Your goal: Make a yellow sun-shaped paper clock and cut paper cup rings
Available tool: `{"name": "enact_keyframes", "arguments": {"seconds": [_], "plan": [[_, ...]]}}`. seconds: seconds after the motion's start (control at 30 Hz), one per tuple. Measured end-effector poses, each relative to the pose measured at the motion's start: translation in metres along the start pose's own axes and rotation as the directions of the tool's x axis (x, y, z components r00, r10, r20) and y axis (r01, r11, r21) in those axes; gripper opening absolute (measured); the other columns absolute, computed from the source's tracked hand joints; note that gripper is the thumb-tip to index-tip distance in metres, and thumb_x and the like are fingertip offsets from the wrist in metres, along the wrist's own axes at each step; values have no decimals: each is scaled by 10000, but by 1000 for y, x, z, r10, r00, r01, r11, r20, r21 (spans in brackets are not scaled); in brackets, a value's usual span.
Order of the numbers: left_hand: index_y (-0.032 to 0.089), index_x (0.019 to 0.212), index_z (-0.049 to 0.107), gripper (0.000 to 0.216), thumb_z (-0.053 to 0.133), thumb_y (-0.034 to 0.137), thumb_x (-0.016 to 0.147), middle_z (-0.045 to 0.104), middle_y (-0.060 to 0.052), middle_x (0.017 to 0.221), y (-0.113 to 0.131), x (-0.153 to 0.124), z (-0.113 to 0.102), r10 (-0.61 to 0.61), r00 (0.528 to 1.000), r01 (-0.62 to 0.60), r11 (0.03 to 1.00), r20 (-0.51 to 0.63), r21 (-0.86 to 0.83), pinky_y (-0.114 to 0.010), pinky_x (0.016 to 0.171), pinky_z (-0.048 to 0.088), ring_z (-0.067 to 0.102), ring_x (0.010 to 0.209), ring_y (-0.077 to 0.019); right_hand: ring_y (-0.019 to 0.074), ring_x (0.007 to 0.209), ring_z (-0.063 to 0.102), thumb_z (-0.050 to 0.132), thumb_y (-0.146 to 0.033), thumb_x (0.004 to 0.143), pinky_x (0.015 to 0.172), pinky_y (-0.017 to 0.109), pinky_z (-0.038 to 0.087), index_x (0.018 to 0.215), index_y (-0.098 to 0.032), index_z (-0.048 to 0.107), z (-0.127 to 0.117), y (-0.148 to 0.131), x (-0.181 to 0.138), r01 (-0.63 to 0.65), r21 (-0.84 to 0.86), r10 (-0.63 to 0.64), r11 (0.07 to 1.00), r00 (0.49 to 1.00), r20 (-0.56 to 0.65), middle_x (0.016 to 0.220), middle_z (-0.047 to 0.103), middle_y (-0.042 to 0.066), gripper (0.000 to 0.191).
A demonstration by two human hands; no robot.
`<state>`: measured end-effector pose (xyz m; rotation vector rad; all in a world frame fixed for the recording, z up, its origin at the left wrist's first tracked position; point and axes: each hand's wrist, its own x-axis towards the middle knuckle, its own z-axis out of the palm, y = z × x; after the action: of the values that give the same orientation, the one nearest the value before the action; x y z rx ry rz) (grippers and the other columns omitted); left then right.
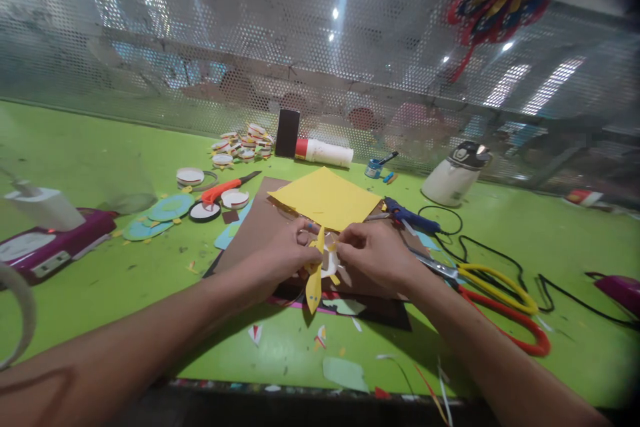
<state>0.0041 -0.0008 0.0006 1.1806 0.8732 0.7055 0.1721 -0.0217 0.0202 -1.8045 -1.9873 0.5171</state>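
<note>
My left hand point(287, 248) is closed, thumb and fingers pinching a narrow yellow paper cutout point(314, 290) that has two small dark dots near its pointed lower end. Right beside it is a small white paper piece point(329, 267) with yellow tabs on its edge. The fingers of my right hand point(375, 250) are pinched together at that piece's right side, seemingly on a small yellow bit. Both hands are over a brown board point(250, 230), just in front of a square yellow sheet point(327, 197).
To the right lie a blue glue gun point(413, 217) with its cord and large scissors point(495, 287) with red and yellow handles. A cutter point(227, 188), blue paper discs point(170, 207) and a pile of white rings point(247, 143) are at left. A white kettle-like container point(450, 177) stands behind.
</note>
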Motion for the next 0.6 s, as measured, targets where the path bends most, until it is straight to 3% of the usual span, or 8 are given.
{"name": "enact_keyframes", "arguments": {"seconds": [0.27,0.6], "plan": [[175,978,502,374,608,76,633,450,80,577,-6,3,-2,20,1000,-20,1000,19,-15,-187,425,273,385,425,-59,151,657,601,552,-176,778,586,257,425,784,-148,642,-7,-1,0,14,149,-9,989,999,-32,722,677,39,95],[170,1015,493,365,610,85,681,523,59,634,2,-2,-2,39,999,-39,999,32,18,-190,419,294,419,428,-59,155,688,611,560,-337,873,618,267,445,947,-160,648,5,7,4,43,248,-43,968,999,-5,775,683,41,211]]}}
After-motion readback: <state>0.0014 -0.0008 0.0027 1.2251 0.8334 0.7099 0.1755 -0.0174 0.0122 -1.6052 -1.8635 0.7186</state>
